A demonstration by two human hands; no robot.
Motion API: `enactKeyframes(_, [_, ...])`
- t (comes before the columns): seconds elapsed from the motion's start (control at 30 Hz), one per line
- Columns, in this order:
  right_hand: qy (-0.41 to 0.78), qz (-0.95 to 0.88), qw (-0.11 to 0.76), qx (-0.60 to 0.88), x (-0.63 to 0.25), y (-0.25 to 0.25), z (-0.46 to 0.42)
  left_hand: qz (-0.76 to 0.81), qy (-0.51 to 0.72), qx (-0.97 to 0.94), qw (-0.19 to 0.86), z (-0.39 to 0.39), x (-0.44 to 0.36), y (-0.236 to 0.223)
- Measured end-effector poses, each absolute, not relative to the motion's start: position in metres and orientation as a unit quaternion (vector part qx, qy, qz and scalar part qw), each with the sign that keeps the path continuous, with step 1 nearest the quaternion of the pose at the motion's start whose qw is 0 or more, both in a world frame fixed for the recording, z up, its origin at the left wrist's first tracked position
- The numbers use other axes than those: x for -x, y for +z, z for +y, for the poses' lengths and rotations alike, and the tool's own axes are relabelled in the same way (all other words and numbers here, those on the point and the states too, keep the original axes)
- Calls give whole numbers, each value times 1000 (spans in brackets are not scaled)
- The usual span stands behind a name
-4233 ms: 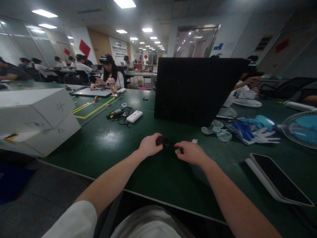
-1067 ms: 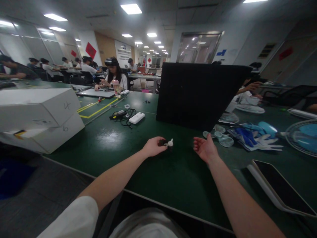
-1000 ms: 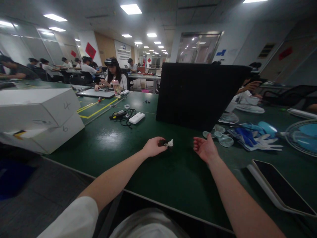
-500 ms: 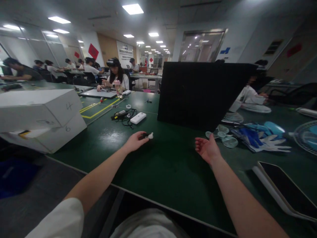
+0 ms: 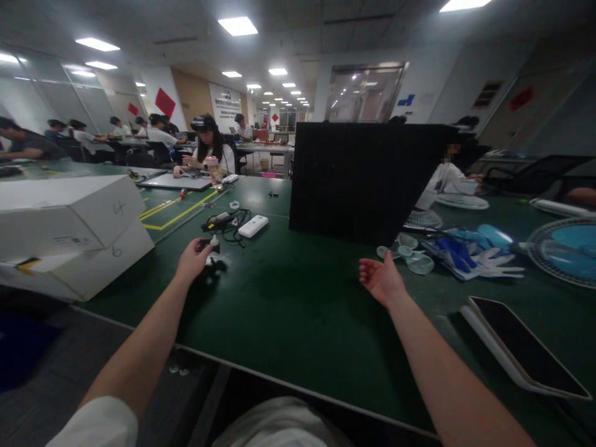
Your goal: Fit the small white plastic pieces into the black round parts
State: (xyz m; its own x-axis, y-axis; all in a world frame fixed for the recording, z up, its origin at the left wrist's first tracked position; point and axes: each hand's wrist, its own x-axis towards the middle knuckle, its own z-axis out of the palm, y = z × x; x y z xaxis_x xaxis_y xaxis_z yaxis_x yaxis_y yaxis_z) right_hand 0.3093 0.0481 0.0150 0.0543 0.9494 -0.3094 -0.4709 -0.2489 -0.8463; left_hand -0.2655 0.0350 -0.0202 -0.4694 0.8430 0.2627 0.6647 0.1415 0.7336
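My left hand (image 5: 192, 263) pinches a small black-and-white part (image 5: 213, 244) above the green tabletop (image 5: 279, 310); its rounded pale tip points up, and a dark shadow lies below it. Too little of it shows to name its kind. My right hand (image 5: 379, 279) hovers on the other side with nothing in it, palm turned inward, fingers loosely curled and thumb apart. Just beyond that hand lie pale translucent fan blades (image 5: 414, 253). A white power-bank-like block (image 5: 253, 226) and a black cable bundle (image 5: 226, 222) rest past my left hand.
A large black panel (image 5: 349, 180) stands ahead. White boxes (image 5: 112, 217) are stacked at left. Blue-and-white gloves (image 5: 470, 257), a round fan grille (image 5: 565, 251) and a phone-like slab (image 5: 521, 341) lie at right. A co-worker (image 5: 209, 152) sits across the table.
My left hand has moved left with the small part and raised it, tipping its pale end upward. The right hand keeps nearly the same pose. The view has shifted slightly.
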Motion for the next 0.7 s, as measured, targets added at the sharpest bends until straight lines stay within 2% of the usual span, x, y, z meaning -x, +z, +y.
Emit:
enactKeyframes(0.33, [655, -244, 565, 439, -315, 14, 48, 758, 309, -569, -77, 25, 257, -16])
enactKeyframes(0.7, [651, -243, 562, 449, -313, 17, 46, 741, 170, -638, -125, 17, 236, -10])
